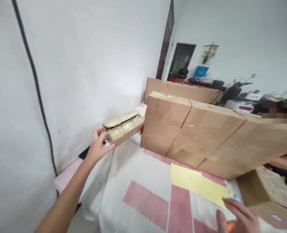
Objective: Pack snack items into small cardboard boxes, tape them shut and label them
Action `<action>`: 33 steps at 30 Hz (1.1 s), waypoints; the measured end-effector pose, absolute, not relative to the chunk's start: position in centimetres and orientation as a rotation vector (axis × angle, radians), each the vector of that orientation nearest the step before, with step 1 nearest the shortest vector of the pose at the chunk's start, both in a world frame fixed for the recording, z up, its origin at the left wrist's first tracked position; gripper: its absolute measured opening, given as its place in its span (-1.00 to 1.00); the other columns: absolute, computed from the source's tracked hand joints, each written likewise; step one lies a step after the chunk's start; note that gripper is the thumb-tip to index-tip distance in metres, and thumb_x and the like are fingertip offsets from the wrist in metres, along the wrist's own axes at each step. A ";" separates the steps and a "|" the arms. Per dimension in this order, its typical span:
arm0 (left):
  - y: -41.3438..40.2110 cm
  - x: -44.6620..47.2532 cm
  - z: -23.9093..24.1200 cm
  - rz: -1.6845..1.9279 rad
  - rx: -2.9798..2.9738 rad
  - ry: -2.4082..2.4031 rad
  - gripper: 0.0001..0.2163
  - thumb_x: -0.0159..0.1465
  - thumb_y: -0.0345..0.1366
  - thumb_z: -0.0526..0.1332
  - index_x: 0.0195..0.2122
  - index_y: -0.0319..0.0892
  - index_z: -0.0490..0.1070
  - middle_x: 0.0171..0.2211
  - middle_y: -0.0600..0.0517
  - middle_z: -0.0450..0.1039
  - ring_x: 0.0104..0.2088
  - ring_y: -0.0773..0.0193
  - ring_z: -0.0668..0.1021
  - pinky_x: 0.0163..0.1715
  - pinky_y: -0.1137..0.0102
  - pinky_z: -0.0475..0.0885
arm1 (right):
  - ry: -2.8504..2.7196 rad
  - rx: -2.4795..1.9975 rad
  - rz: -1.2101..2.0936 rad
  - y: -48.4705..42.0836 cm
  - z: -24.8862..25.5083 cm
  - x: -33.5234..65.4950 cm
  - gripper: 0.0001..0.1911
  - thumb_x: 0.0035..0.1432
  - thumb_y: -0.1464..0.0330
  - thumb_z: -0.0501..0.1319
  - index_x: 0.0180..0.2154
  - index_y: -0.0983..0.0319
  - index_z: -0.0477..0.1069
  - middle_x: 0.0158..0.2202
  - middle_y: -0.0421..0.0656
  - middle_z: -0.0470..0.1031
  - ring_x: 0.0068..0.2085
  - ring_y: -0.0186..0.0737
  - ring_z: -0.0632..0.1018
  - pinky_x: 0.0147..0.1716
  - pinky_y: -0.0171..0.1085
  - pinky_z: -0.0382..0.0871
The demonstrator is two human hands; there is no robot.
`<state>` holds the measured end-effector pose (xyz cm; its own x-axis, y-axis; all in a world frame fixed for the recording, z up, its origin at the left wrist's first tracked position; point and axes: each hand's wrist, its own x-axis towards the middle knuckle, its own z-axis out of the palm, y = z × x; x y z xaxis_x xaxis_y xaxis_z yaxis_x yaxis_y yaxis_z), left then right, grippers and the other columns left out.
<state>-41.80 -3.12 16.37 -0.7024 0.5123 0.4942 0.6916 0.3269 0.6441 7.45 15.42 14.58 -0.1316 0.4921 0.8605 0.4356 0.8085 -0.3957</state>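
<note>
A white wall (pixel 90 64) with a black cable (pixel 37 90) running down it fills the left side. Below it stands a table under a white and pink checked cloth (pixel 143 200). A row of large brown cartons (pixel 194 129) runs across the cloth from the middle to the right, with a flat carton (pixel 179 89) behind it. A smaller open carton (pixel 269 194) sits at the lower right, beside a co-worker's forearm (pixel 284 161). A yellow sheet (pixel 199 184) with punched holes lies flat on the cloth in front of the row.

The left hand (pixel 98 147) holds a taped cardboard box (pixel 122 127) by its near end, fingers curled around it. The box hangs in the air over the table's left edge, close to the wall and just left of the cartons. The right hand (pixel 240 218) lies on the sheet's near corner with something orange (pixel 232 225) under it; whether it grips this cannot be told.
</note>
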 end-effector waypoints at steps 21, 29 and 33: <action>-8.5 -23.8 12.0 -2.187 -1.428 -2.329 -0.67 0.22 0.05 0.34 -0.32 -0.15 0.46 0.35 -0.23 0.21 0.34 -0.13 0.34 0.28 0.05 0.34 | -2.662 -0.121 1.242 15.3 16.4 -3.6 -0.38 0.29 0.08 0.27 0.30 0.13 0.32 0.28 -0.03 0.42 0.25 0.01 0.48 0.25 0.02 0.38; -8.3 -23.4 6.2 -2.694 -1.055 -1.965 -0.61 0.18 0.00 0.40 -0.42 -0.16 0.27 0.33 -0.16 0.24 0.16 -0.12 0.55 0.13 0.00 0.49 | -2.792 -0.273 1.043 15.4 16.1 -2.6 -0.25 0.21 0.14 0.34 0.36 0.14 0.23 0.34 -0.01 0.34 0.30 0.07 0.43 0.28 0.05 0.33; -8.3 -23.2 4.2 -2.758 -1.041 -1.892 -0.64 0.19 -0.15 0.42 -0.50 -0.20 0.25 0.20 -0.13 0.38 0.13 -0.10 0.58 0.09 0.05 0.51 | -2.863 -0.387 0.809 14.0 17.1 -2.3 -0.33 0.11 0.35 0.33 0.27 0.17 0.36 0.20 0.02 0.46 0.14 0.08 0.54 0.15 0.00 0.43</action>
<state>-23.16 -8.26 4.25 -0.7644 0.5892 0.2619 0.0324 -0.3706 0.9282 -2.35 14.04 17.14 -0.9569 0.2830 0.0646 0.2073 0.8221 -0.5303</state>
